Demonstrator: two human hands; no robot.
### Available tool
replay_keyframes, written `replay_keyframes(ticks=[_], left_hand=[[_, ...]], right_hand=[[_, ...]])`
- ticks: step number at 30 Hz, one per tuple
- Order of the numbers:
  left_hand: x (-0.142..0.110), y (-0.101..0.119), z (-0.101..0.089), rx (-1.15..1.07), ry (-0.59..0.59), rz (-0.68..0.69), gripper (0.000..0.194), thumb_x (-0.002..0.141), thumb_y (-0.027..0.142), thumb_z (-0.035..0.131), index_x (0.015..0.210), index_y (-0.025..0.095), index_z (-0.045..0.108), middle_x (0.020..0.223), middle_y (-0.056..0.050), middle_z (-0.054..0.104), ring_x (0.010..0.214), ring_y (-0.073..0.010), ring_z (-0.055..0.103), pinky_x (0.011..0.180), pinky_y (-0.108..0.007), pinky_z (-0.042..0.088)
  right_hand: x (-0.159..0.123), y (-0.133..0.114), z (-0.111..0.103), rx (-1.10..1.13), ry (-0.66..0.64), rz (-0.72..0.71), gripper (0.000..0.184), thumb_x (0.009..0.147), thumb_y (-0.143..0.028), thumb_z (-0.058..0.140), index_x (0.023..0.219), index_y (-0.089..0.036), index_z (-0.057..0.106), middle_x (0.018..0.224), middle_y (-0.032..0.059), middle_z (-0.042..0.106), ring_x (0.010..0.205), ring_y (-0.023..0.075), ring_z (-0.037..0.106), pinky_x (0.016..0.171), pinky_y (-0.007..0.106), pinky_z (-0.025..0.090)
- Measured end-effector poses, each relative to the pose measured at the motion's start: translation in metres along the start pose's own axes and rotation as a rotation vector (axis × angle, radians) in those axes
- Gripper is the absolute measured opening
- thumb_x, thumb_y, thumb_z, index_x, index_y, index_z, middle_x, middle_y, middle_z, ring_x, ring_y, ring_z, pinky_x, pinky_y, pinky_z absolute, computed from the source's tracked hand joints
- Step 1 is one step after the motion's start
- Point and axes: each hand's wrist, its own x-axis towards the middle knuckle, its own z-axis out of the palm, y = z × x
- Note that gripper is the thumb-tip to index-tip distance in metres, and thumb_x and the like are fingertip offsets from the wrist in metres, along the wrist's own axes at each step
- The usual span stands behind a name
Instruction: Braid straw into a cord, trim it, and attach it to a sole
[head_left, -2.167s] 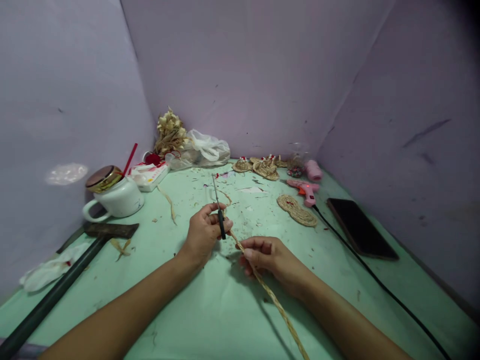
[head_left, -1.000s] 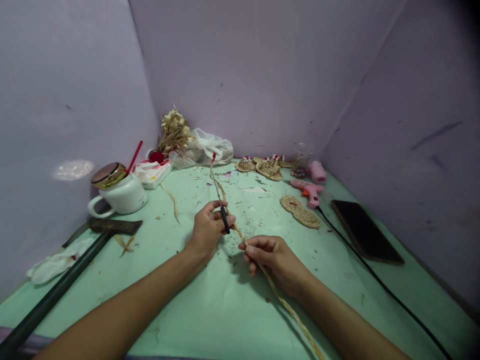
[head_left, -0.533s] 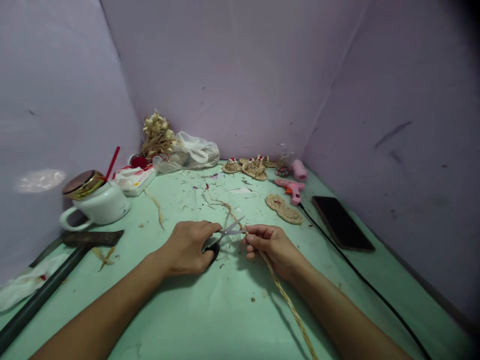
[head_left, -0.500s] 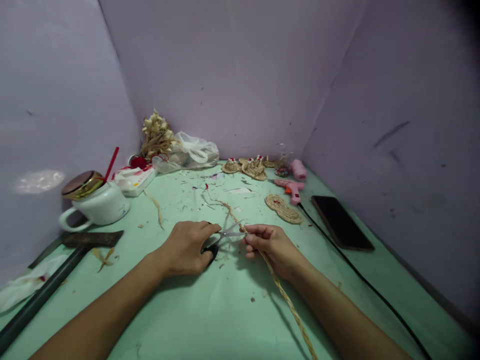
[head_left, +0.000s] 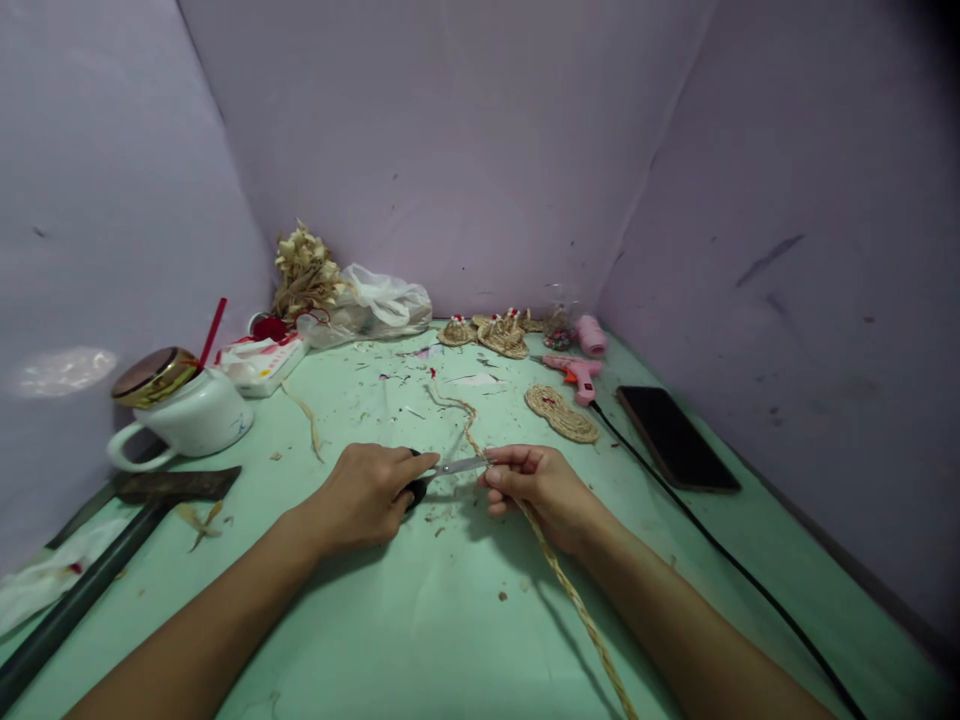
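My left hand (head_left: 371, 495) is closed on the black handles of a pair of scissors (head_left: 454, 466), whose blades are now together and point right, their tips at my right fingers. Between thumb and fingers, my right hand (head_left: 536, 490) pinches a braided straw cord (head_left: 568, 585). The cord runs down toward me past the right wrist. Beyond the blades, a thin curling length of cord (head_left: 469, 415) lies on the table, with a small red bit at its far end. Whether it is still joined at the blades I cannot tell.
A coiled straw sole shape (head_left: 561, 413), a pink glue gun (head_left: 574, 375) with a black cable and a phone (head_left: 677, 438) lie to the right. Leftward are a hammer (head_left: 180, 486), a white mug (head_left: 196, 415) and a box (head_left: 262, 365). Finished straw pieces (head_left: 501, 335) stand at the back.
The scissor blades were apart around the cord and have closed. The far length of cord has shifted and curled on the table. My right hand keeps its pinch; the view has turned slightly.
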Motion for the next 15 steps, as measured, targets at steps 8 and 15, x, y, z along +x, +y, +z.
replay_keyframes(ticks=[8, 15], left_hand=[[0.0008, -0.0008, -0.0007, 0.010, 0.005, 0.014, 0.047, 0.065, 0.009, 0.044, 0.109, 0.021, 0.054, 0.076, -0.002, 0.065, 0.062, -0.0165, 0.058, 0.053, -0.026, 0.038], [0.0024, 0.0000, -0.0074, -0.221, 0.152, -0.193, 0.044, 0.065, 0.015, 0.047, 0.107, 0.023, 0.054, 0.094, 0.000, 0.064, 0.081, -0.0156, 0.059, 0.070, -0.024, 0.042]], right_hand=[[-0.0018, -0.0022, 0.0007, 0.004, -0.006, 0.012, 0.024, 0.056, -0.007, 0.069, 0.077, -0.010, 0.058, 0.055, 0.0032, 0.063, 0.041, 0.0093, 0.056, 0.044, 0.021, 0.048], [-0.0024, -0.0040, -0.0005, 0.026, -0.020, -0.010, 0.027, 0.062, -0.009, 0.065, 0.088, -0.011, 0.059, 0.059, 0.0024, 0.063, 0.044, 0.0076, 0.053, 0.045, 0.021, 0.049]])
